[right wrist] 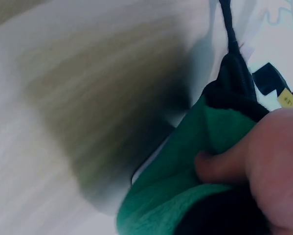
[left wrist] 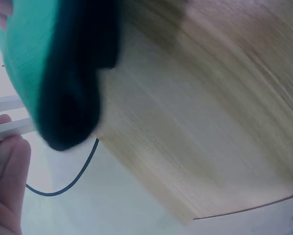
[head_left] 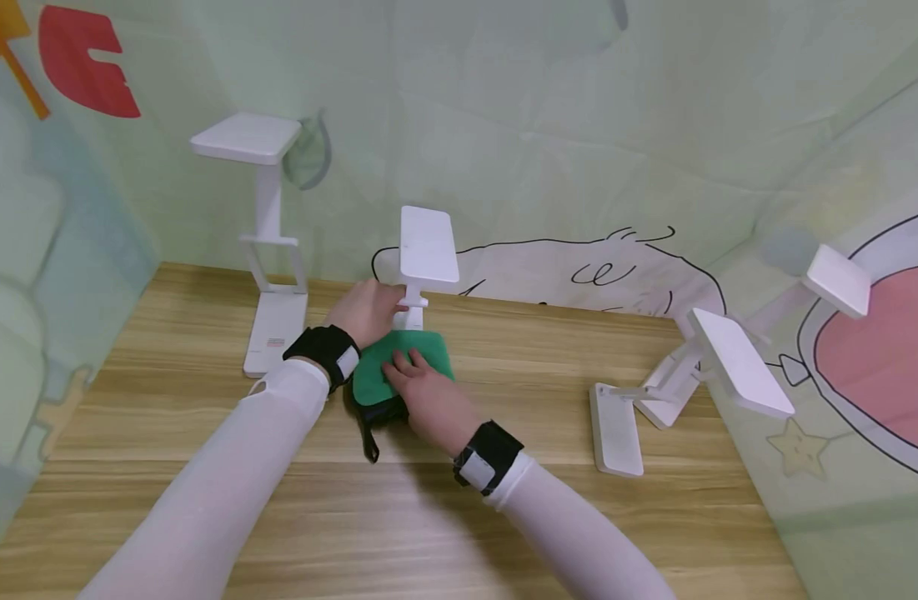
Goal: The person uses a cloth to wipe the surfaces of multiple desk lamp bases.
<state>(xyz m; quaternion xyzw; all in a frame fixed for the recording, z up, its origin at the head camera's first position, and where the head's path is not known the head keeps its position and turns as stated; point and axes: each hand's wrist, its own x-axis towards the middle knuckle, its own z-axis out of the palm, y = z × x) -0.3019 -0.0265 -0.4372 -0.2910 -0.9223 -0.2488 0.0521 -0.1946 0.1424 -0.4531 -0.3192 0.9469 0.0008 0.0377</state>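
In the head view, my left hand (head_left: 364, 312) grips the arm of a white folding phone stand (head_left: 428, 250). The left wrist view shows its fingers (left wrist: 11, 166) round a pale bar of this stand. A thick green cloth (head_left: 372, 367) with a black edge and a hanging loop covers most of the stand's base. My right hand (head_left: 443, 412) holds this cloth against the base, fingertips on its upper face. In the right wrist view, the right thumb (right wrist: 219, 166) presses into the folded green cloth (right wrist: 161, 196); its other fingers are hidden there.
Another white stand (head_left: 274, 333) stands at the back left of the wooden table (head_left: 316, 517). Two more stands are at the right: one in front (head_left: 616, 429), one behind (head_left: 664, 392). A printed curtain (head_left: 541, 125) hangs behind the table.
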